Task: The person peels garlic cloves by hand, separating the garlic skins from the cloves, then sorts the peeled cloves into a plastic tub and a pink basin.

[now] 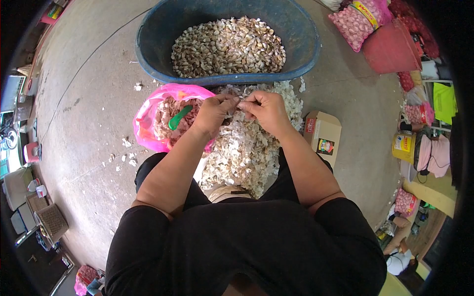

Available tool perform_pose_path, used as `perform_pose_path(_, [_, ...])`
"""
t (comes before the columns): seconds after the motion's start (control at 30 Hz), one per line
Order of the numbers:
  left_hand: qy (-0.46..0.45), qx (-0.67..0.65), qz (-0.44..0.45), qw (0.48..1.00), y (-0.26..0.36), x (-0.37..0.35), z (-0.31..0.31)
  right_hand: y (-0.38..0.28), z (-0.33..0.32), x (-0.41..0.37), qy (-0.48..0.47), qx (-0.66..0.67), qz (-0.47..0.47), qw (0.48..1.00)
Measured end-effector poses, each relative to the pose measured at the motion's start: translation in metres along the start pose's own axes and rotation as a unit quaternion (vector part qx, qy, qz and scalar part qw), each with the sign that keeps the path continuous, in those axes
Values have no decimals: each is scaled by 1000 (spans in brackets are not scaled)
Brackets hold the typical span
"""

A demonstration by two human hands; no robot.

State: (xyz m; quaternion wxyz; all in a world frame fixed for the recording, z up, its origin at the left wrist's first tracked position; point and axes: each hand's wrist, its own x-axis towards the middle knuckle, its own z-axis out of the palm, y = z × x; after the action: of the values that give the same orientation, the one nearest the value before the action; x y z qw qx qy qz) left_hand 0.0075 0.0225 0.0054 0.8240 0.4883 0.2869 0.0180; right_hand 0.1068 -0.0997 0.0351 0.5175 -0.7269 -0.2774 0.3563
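My left hand and my right hand meet fingertip to fingertip above a heap of pale garlic skins. Both are closed in a pinch; whatever small piece lies between the fingers is too small and too covered to name. Beside my left hand stands an open pink plastic bag holding reddish-brown garlic pieces or skins. On top of these lies a green-handled tool, its other end not visible. Just beyond my hands, a large blue tub holds many separated garlic cloves.
A flattened brown carton rests on the concrete floor to my right. A red bucket and a pink net sack of garlic stand at the far right. A yellow container is farther along. Scraps of skin dot the floor at left.
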Motion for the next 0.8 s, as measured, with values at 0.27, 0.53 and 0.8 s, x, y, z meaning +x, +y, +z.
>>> perform_pose_path(0.27, [33,-38,-14,999,18,5,-2,2,-15,46,22,281,118,952])
perform_pose_path(0.53, [-3,-136,15,991,25,4,-7,8,-38,106,114,153,5,982])
perform_pose_path(0.8, [-12,-9,62,998,14,1,-1,-20,13,4,81,-145,-90,982])
